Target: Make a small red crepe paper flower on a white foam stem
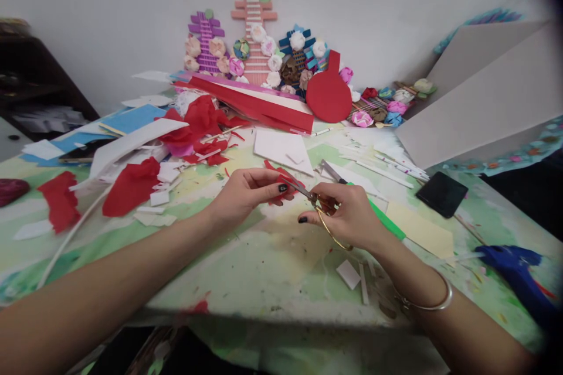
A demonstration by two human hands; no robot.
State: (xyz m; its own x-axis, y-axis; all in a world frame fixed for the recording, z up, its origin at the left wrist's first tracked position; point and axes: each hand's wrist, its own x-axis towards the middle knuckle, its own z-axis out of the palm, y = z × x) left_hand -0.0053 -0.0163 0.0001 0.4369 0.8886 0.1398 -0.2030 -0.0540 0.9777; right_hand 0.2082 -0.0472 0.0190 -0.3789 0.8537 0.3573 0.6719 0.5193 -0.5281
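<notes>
My left hand (pixel 257 188) pinches a small piece of red paper (pixel 285 177) between thumb and fingers, above the middle of the table. Gold-handled scissors (pixel 328 224) are in my right hand (pixel 347 211), their blades pointing left and lying against the red paper near my left fingertips. A white sheet (pixel 284 149) lies just beyond my hands. Behind my right hand is a cutter with a green handle (pixel 387 221), partly hidden by that hand.
Red crepe pieces (pixel 132 187) and white scraps cover the left side. A blue glue gun (pixel 514 263) and a black square (pixel 442 193) lie right. At the back stand a red round-bodied shape (pixel 329 96) and paper-flower crafts (pixel 255 41). A white cable (pixel 73 234) crosses the left.
</notes>
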